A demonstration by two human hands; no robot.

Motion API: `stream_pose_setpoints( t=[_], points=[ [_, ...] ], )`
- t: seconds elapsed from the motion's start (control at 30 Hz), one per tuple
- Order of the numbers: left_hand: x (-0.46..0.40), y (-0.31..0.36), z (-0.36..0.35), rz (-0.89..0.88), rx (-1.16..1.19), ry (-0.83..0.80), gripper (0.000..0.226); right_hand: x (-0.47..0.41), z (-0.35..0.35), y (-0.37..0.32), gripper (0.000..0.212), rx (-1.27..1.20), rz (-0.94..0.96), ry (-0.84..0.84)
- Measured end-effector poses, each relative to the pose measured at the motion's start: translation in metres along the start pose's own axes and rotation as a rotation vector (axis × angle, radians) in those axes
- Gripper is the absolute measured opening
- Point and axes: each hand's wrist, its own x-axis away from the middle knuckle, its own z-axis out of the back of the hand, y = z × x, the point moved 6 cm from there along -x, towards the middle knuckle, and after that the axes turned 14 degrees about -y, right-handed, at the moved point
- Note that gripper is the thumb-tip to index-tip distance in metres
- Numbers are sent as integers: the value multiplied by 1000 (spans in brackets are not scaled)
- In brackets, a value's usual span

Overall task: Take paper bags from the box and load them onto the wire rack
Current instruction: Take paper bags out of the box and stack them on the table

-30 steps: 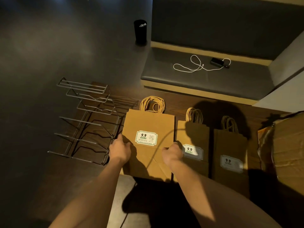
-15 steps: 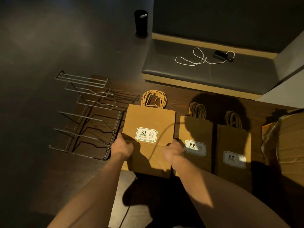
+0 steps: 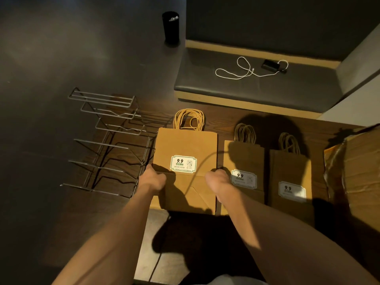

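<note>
My left hand (image 3: 153, 178) and right hand (image 3: 218, 181) grip sides of flat paper bag (image 3: 185, 145), wire rack (image 3: 107, 140) just beside it

Matt kraft-paper bag (image 3: 185, 145); bare metal wire rack (image 3: 107, 140); wood-grain table (image 3: 226, 120).

Dim room; dark floor (image 3: 61, 48); padded bench (image 3: 257, 91) against wall

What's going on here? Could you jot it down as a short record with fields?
Held item: stack of paper bags, label facing up
Left hand: grips the stack's left edge
Right hand: grips its right edge
Wire rack: left of the stack, no bags in it
Other bags: lying flat to the right
Cardboard box: far right
</note>
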Motion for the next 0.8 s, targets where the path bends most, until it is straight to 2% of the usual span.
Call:
stream_pose_setpoints(
  t=[0.17, 0.27, 0.33, 0.37, 0.43, 0.53, 0.57, 0.63, 0.8],
  points=[
    [16, 40, 5, -39, -78, 91, 44, 16, 23, -14, 35, -147, 90, 38],
    [30, 84, -3, -165, -66, 89, 52, 23, 47, -20, 13, -504, 188, -28],
    [44, 118, -20, -263, 11, 33, 55, 33, 72, -21, 17, -698, 241, -72],
    [51, 136, -30, -318, 48, 6, 53, 35, 86, -23, 22, -699, 285, -74],
    [68, 176, -54, -427, 59, -50, 41, 52, 118, -29, 32, -498, 349, -20],
    [106, 240, -96, -583, 37, -74, 13, 80, 171, -29, 18, -527, 455, 36],
    [117, 256, -110, -619, 48, -96, 9, 88, 186, -26, 20, -560, 468, 13],
    [144, 293, -147, -675, 61, -154, 14, 105, 227, -11, 34, -636, 491, -3],
    [199, 370, -237, -804, 87, -302, 14, 135, 333, 39, 38, -770, 616, 134]
  ],
)
